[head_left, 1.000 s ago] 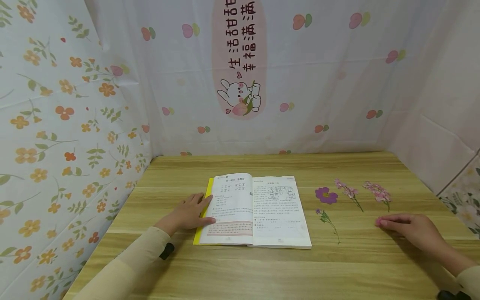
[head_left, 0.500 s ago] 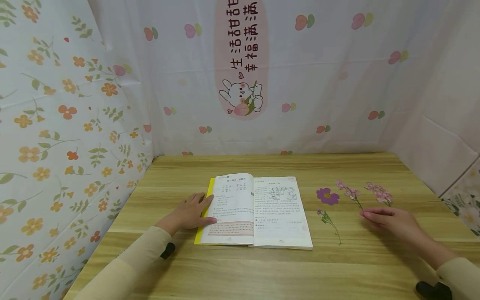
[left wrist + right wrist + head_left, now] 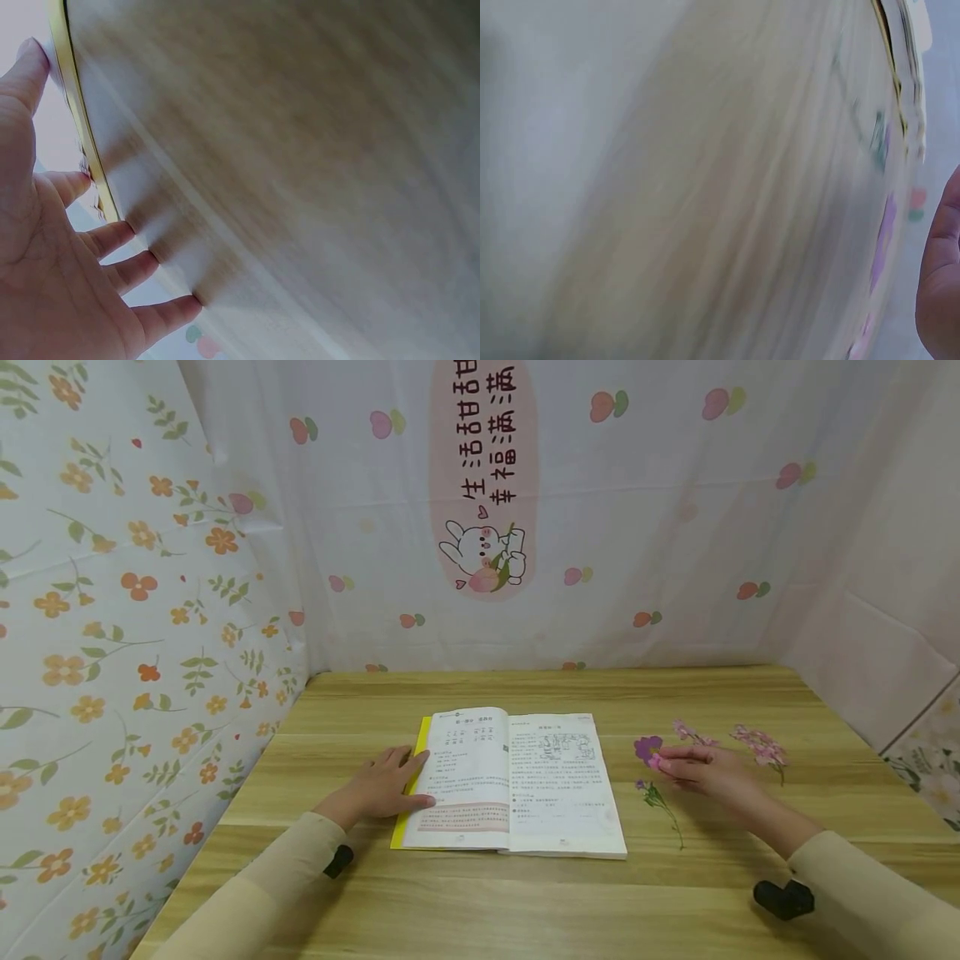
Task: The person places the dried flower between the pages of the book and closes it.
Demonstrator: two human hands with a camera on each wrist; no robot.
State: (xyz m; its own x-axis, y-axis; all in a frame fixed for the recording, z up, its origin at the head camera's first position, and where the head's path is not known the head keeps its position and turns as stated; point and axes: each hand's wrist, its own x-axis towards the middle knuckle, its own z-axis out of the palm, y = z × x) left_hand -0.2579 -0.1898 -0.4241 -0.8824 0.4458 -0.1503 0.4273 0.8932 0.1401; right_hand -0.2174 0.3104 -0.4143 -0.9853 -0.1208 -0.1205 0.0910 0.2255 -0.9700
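An open book (image 3: 555, 793) with a yellow cover edge lies on the table. My left hand (image 3: 378, 785) rests at its left side, thumb on the page and fingers spread by the edge; in the left wrist view these fingers (image 3: 112, 240) look fairly straight. My right hand (image 3: 708, 768) pinches a small pink petal-like piece (image 3: 657, 762) between thumb and fingers. It is beside the purple flower (image 3: 645, 749), partly covering it; contact cannot be told. A thin-stemmed flower (image 3: 660, 802) lies nearer the book. In the right wrist view, only part of my right hand (image 3: 941, 292) shows.
Two pink flower sprigs lie behind my right hand: one (image 3: 684, 731) partly hidden by it, the other (image 3: 761, 746) farther right. Wood-grain table (image 3: 480, 910) surrounds the book. A printed cloth (image 3: 360, 543) hangs behind the table, and a floral one (image 3: 112, 693) at the left.
My right hand has moved left from the table's right side to the purple flower, carrying the pink piece. My left hand and the book have stayed in place.
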